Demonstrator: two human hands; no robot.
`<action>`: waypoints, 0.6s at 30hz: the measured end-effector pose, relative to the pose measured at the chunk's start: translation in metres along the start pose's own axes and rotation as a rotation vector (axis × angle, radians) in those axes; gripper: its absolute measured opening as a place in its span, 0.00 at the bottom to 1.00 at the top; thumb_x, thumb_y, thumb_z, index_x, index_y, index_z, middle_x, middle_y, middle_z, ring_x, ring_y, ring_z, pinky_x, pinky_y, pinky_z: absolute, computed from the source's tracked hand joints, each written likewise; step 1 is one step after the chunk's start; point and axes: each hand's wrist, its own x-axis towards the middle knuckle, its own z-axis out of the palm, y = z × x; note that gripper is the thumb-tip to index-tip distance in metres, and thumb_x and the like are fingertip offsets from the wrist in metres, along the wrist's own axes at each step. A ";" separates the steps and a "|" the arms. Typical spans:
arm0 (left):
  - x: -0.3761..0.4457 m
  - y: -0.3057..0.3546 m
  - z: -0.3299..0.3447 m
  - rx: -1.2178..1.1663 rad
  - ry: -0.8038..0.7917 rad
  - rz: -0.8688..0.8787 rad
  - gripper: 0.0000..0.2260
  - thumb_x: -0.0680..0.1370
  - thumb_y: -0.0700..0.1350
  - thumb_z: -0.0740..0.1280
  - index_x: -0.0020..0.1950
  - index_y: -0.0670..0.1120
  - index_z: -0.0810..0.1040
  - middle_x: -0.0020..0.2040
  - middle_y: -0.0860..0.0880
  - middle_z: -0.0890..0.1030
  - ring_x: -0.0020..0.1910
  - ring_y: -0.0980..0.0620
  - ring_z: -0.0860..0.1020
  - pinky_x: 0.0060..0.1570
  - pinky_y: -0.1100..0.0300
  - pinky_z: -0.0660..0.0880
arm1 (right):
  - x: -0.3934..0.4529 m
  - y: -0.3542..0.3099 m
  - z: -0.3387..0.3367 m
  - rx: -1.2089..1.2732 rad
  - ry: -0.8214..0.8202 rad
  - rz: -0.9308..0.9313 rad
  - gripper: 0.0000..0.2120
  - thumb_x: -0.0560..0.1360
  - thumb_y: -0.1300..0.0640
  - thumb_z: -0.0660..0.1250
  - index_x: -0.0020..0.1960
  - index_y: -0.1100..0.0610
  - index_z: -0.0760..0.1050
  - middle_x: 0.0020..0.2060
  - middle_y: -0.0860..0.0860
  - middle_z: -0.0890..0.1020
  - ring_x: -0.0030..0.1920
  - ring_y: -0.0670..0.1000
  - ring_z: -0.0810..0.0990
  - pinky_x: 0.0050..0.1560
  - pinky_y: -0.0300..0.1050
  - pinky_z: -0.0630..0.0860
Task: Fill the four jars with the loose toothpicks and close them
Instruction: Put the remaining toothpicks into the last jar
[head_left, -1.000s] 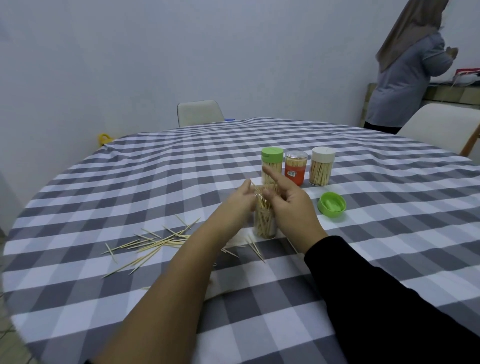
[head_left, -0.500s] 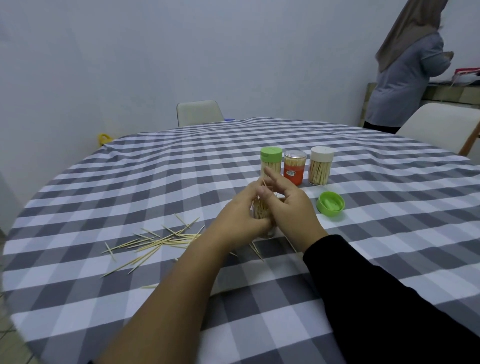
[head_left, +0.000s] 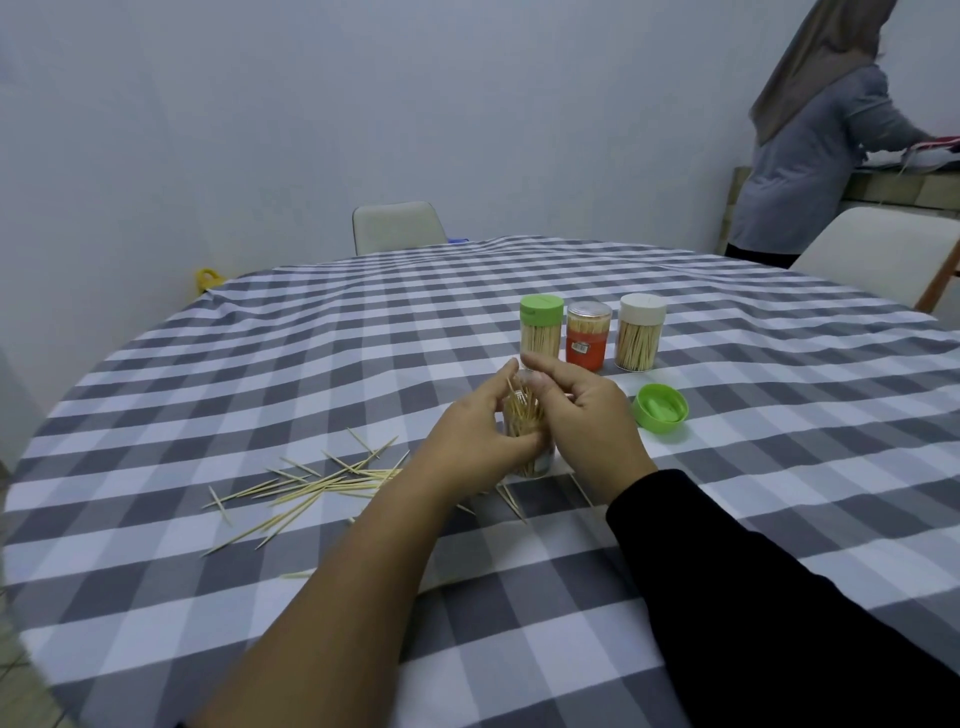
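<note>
Hands closed in on open jar (head_left: 524, 441) mid-worktop: left hand (head_left: 480, 434) now grips it, right hand (head_left: 587, 421) pinches toothpicks (head_left: 522, 413) into mouth. Fourth jar filling; lid (head_left: 661, 408) off, loose picks (head_left: 311, 486) left.

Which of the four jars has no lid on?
The jar between both hands, nearest the camera, toothpicks poking out. The three behind it are capped; its green lid lies beside it.

An open jar (head_left: 527, 431) is standing on the table (head_left: 779, 467) between the two hands, the left hand (head_left: 478, 441) touching its left side and the right hand (head_left: 587, 421) its right. Three closed jars (head_left: 587, 340) are standing in a row behind it. A loose lid (head_left: 661, 408) is lying just right of the right hand. Loose toothpicks (head_left: 311, 486) are lying scattered to the left of the jar.
</note>
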 end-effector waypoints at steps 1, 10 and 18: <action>0.000 0.000 0.000 0.011 0.004 0.010 0.34 0.73 0.48 0.71 0.74 0.61 0.59 0.65 0.56 0.75 0.51 0.67 0.73 0.40 0.78 0.68 | -0.001 0.000 0.001 -0.014 -0.003 -0.003 0.12 0.77 0.56 0.65 0.59 0.50 0.80 0.55 0.46 0.82 0.56 0.44 0.79 0.60 0.50 0.76; 0.000 0.000 0.006 0.035 0.035 0.055 0.44 0.71 0.48 0.73 0.76 0.62 0.47 0.73 0.58 0.65 0.63 0.61 0.69 0.50 0.70 0.69 | 0.001 0.003 -0.001 -0.027 0.060 -0.020 0.06 0.75 0.57 0.67 0.48 0.46 0.76 0.40 0.49 0.82 0.43 0.49 0.82 0.47 0.55 0.80; 0.001 -0.001 0.006 0.176 0.051 0.149 0.33 0.74 0.48 0.71 0.76 0.55 0.60 0.73 0.58 0.65 0.68 0.60 0.66 0.58 0.73 0.63 | -0.001 -0.004 -0.004 -0.143 0.100 0.012 0.12 0.80 0.54 0.61 0.54 0.54 0.82 0.49 0.48 0.84 0.50 0.45 0.80 0.52 0.41 0.76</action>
